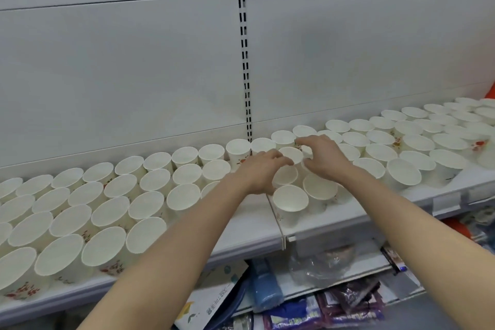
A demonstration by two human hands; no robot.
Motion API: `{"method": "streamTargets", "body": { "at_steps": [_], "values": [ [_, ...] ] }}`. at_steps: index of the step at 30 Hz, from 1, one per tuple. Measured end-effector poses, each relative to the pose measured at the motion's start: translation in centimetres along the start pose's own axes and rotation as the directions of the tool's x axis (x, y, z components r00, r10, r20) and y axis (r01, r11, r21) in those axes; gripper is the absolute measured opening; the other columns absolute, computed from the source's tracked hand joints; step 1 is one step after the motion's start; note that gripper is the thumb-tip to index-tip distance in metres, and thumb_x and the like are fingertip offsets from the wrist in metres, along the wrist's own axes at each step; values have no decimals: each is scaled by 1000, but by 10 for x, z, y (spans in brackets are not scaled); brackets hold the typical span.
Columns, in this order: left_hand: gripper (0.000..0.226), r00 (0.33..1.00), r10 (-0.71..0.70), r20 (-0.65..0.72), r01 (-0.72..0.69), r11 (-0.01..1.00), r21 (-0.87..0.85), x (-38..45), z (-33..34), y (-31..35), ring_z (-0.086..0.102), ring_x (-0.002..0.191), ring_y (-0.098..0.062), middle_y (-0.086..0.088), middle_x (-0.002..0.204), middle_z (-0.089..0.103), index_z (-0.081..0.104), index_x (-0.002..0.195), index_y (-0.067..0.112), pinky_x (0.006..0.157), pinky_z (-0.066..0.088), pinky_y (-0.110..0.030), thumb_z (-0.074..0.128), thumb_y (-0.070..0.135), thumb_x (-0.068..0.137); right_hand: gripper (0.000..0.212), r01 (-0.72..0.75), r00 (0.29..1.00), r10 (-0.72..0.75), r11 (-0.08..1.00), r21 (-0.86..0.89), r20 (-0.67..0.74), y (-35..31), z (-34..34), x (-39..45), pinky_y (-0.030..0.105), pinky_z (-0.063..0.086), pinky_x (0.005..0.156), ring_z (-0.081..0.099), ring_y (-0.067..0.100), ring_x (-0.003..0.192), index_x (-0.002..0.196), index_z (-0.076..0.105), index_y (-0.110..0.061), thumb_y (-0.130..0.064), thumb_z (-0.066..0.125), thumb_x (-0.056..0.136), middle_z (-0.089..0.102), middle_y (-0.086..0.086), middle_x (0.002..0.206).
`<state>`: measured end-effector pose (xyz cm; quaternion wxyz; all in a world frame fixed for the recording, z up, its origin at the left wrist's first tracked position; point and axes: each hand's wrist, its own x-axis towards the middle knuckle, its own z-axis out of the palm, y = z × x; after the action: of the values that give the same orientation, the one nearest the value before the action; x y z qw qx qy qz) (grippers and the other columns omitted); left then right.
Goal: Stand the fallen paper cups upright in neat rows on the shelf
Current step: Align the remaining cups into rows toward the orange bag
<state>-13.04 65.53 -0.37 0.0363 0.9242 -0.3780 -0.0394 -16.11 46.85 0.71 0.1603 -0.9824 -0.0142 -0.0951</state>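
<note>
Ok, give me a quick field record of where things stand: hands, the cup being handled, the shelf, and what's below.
left hand: fingers curled at the near-left side of the centre cup
right hand: fingers curled at the same cup's right side
centre cup: upright, mouth open upward, between both hands, in the second row from the back
paper cups: upright in rows to left and right; no fallen one visible
shelf: white, bare strip along the front edge at the middle
lower shelf: packaged goods and a clear plastic bag
</note>
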Motion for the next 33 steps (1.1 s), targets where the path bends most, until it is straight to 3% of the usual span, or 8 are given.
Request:
{"method": "streamTargets", "body": {
  "at_steps": [4,8,11,17,22,24,27,33],
  "values": [
    [79,999,-6,43,6,1000,5,15,4,2,48,118,-29,-3,142,42,37,144,32,95,44,-45,76,38,76,67,75,975,-70,997,-16,209,11,-4,27,44,36,105,42,29,128,139,45,-22,-8,62,76,50,5,139],
    [77,999,-49,-23,48,997,-65,18,10,4,52,115,-28,-2,136,49,42,141,28,92,45,-43,77,38,73,75,100,940,-108,994,43,324,16,-3,43,42,39,104,47,22,126,141,42,-23,-15,69,72,49,-1,140],
    [79,991,-95,-90,84,990,-117,11,8,-2,47,120,-24,1,141,44,43,141,24,97,42,-37,78,28,71,78,103,924,-126,991,81,361,19,-1,48,38,44,100,51,21,122,142,40,-24,-14,68,70,50,-1,139],
    [79,986,-160,-42,148,967,-209,5,12,-3,36,135,-20,4,156,22,40,141,26,99,40,-31,76,17,71,79,106,890,-174,978,180,422,17,-5,47,34,43,99,49,21,123,145,34,-24,-4,61,74,47,-1,140],
    [80,976,-192,-105,148,932,-330,-9,-2,-22,38,131,-17,7,148,31,46,135,29,103,41,-38,81,18,63,83,146,911,-152,988,45,384,8,-4,44,38,37,104,40,24,130,146,29,-24,-15,69,74,37,2,146],
    [81,961,-254,-109,218,939,-266,-19,-13,-39,43,124,-18,6,138,41,48,132,31,102,39,-39,85,28,59,85,160,930,-138,986,-39,340,1,2,45,41,34,103,40,27,129,145,32,-24,-27,75,72,40,4,144],
    [80,949,-316,-9,316,949,-7,-24,-16,-47,45,117,-22,6,127,50,47,130,35,95,32,-37,85,43,59,78,132,947,-87,983,-126,311,-12,17,47,41,33,97,45,29,120,133,43,-20,-46,77,67,49,5,130],
    [83,939,-343,-22,343,931,128,-18,-1,-45,46,118,-24,1,127,49,43,135,28,99,32,-38,83,41,63,79,16,983,13,988,-154,185,-20,41,51,40,31,93,45,30,114,117,49,-15,-59,75,58,48,7,118]
  ]
}}
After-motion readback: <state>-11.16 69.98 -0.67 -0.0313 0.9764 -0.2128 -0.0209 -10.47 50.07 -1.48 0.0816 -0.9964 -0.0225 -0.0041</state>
